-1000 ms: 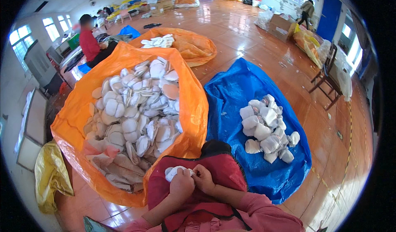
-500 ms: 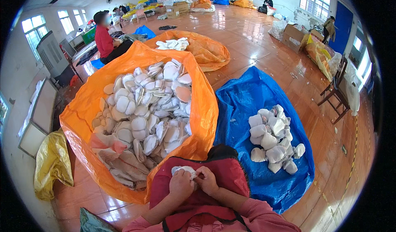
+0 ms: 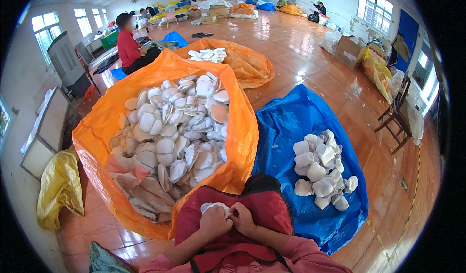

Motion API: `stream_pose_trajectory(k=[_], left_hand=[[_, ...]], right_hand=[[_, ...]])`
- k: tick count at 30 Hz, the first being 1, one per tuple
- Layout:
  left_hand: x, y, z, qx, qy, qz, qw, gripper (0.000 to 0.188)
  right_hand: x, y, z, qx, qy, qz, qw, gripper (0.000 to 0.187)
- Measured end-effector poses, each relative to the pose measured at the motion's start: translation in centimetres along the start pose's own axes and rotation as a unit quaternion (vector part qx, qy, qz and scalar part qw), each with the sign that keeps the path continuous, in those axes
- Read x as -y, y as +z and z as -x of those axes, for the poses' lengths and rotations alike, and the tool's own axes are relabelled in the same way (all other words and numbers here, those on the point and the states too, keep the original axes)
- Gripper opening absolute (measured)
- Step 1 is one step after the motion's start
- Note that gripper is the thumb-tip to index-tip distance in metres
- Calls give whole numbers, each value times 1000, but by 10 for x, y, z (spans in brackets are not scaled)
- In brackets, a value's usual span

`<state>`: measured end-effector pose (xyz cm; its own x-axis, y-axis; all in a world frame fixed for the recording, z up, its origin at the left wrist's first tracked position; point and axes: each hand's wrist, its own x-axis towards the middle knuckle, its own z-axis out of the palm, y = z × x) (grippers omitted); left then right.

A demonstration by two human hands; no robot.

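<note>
Our left hand [image 3: 216, 222]: back upward, fingers curled under, closed in grip. Our right hand [image 3: 242, 218]: just right of it, thumb and fingers bent into pinch. Left forearm [image 3: 191, 248] slants to grip from below-left, right forearm [image 3: 272, 237] from below-right.

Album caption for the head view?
Left hand and right hand hold a white fabric piece beside an orange plastic sack of rounded white pads.

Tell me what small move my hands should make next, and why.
I'd perhaps give the small white fabric piece a gentle tug with the right hand while the left hand steadies it. The left covers much of it and the right pinches at its right end, both over the dark red fabric, so a light pull seems controllable.
</note>
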<state>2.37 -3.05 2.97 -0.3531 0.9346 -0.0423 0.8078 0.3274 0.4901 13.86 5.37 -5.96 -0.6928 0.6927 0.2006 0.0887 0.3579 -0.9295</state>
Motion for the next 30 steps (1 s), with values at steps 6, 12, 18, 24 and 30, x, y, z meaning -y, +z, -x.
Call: stream_pose_trajectory(k=[6,12,18,24,30], left_hand=[[-3,1,4,17,-8,7,1000,27],[2,-10,-12,82,-14,42,996,26],[22,-5,-16,106,40,35,993,24],[28,-12,-19,144,86,69,983,19],[41,-4,-12,95,84,76,989,21]], right_hand=[[-13,8,7,0,9,-23,1000,16],[-20,11,6,35,61,-89,994,16],[-3,7,3,34,51,-18,998,14],[0,7,1,14,40,-10,999,14],[-4,7,-7,24,-31,7,999,18]])
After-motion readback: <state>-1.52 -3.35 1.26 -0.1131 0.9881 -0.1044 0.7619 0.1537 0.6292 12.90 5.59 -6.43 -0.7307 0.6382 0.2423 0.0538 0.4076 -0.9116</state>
